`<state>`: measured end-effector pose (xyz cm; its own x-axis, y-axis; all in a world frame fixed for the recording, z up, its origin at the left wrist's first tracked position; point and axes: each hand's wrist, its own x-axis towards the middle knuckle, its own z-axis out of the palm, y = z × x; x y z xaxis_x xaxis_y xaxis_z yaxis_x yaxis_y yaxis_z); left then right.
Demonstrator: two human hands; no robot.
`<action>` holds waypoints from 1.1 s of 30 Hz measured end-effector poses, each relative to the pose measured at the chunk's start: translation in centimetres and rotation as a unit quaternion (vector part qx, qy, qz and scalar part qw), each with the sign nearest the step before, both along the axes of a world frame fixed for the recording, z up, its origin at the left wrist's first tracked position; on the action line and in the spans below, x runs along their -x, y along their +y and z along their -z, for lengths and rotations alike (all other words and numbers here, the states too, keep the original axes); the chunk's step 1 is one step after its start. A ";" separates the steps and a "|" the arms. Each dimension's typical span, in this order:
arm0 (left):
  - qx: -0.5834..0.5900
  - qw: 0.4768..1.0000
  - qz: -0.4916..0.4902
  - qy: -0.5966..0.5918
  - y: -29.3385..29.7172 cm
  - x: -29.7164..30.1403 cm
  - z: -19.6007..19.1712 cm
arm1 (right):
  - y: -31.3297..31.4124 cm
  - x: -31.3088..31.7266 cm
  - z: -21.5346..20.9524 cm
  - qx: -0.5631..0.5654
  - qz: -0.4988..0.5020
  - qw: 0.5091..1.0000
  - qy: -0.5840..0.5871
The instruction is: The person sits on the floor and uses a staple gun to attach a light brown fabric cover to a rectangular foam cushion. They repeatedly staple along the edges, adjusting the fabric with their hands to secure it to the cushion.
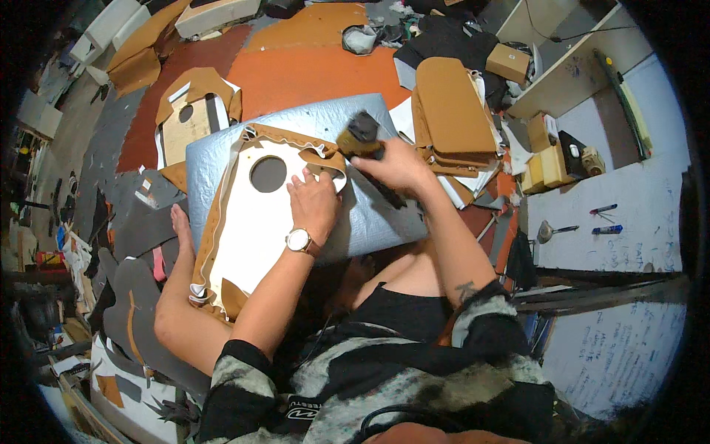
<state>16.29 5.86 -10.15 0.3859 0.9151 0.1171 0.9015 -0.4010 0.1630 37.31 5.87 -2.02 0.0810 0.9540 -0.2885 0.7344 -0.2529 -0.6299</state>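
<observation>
Our left hand (314, 203) presses flat, fingers spread, on a white board panel with a round hole and tan leather folded over its edges (259, 222), which lies on a silver-grey padded sheet (214, 148) at the centre of view. Just beside it, at two o'clock, our right hand (399, 164) is clamped on a black-handled brush with tan bristles (359, 137), its bristles at the panel's upper right edge. A stack of tan leather-covered panels (452, 111) sits further out at two o'clock.

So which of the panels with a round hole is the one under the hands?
The white panel with tan fabric trim, lying on the silver sheet. The left hand presses on it. The other holed panel is bare wood, farther off and untouched.
</observation>
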 end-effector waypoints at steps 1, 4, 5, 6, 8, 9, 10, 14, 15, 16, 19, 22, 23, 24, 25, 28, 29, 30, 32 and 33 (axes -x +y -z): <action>0.006 1.000 0.005 -0.005 0.3 -0.3 0.2 | 1.4 0.4 -1.2 0.010 -0.008 0.999 -0.036; 0.011 1.000 0.006 -0.017 1.1 -0.3 0.9 | 4.9 0.0 -0.7 0.068 -0.046 0.991 -0.106; 0.003 1.000 0.005 -0.023 1.3 -0.4 1.2 | 5.5 -0.3 0.0 0.087 -0.052 0.988 -0.115; -0.002 1.000 0.000 -0.028 1.3 -0.4 1.0 | 5.5 -0.5 0.6 0.054 -0.041 0.995 -0.079; 0.018 0.999 -0.022 -0.017 1.2 -0.8 0.8 | 5.4 -1.2 1.5 0.075 -0.022 0.996 -0.033; 0.028 0.999 -0.034 -0.011 1.0 -1.1 0.0 | 5.2 -1.1 1.5 0.085 -0.012 0.996 -0.010; 0.031 0.998 -0.057 -0.014 0.9 -2.2 -0.7 | 4.9 -1.3 2.2 0.023 -0.025 0.999 -0.015; -0.005 0.996 -0.073 -0.044 1.4 -5.0 -1.2 | 5.1 -2.1 4.6 -0.014 -0.035 0.999 -0.023; -0.030 0.996 -0.059 -0.056 1.9 -5.1 -0.9 | 5.1 -2.0 4.7 -0.009 -0.036 0.999 -0.019; -0.083 0.994 -0.052 -0.054 2.1 -5.3 -0.6 | 5.2 -2.0 4.7 -0.004 -0.037 0.999 -0.016; -0.041 0.991 -0.076 -0.103 2.8 -4.8 0.0 | 5.0 -1.1 3.1 0.001 -0.032 0.999 -0.018; -0.027 0.989 -0.020 -0.141 2.9 -3.2 -1.6 | 4.7 -0.9 2.6 0.011 -0.018 0.999 -0.035; 0.016 0.987 -0.017 -0.157 2.9 -2.6 -2.2 | 4.7 -1.0 2.7 0.017 -0.013 0.999 -0.041; 0.058 0.983 -0.017 -0.171 2.8 -1.5 -3.0 | 4.8 -0.8 2.8 0.014 -0.015 0.999 -0.039; 0.102 0.977 -0.012 -0.186 2.5 -0.9 -3.7 | 4.7 -1.0 3.2 0.013 -0.012 0.999 -0.040; 0.117 0.988 0.017 -0.096 0.0 1.3 -4.3 | 4.6 -1.3 3.0 0.011 -0.014 0.999 -0.030; 0.126 0.989 0.034 -0.073 -0.6 1.8 -4.3 | 4.6 -1.2 2.9 0.012 -0.017 0.999 -0.026; 0.130 0.988 0.041 -0.065 -1.4 1.8 -4.6 | 4.6 -1.4 3.5 -0.002 -0.016 1.000 -0.007; 0.057 0.997 0.035 -0.026 -1.1 1.7 -2.8 | 5.0 -1.9 4.6 -0.006 -0.017 1.000 -0.003; 0.020 0.999 0.027 -0.008 -1.0 1.5 -2.0 | 5.2 -1.7 4.5 -0.009 -0.022 1.000 -0.003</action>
<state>14.75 4.90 -8.13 0.4328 0.8973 0.0874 0.8759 -0.4414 0.1949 38.98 11.09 -6.49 0.0404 0.9616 -0.2713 0.7479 -0.2092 -0.6300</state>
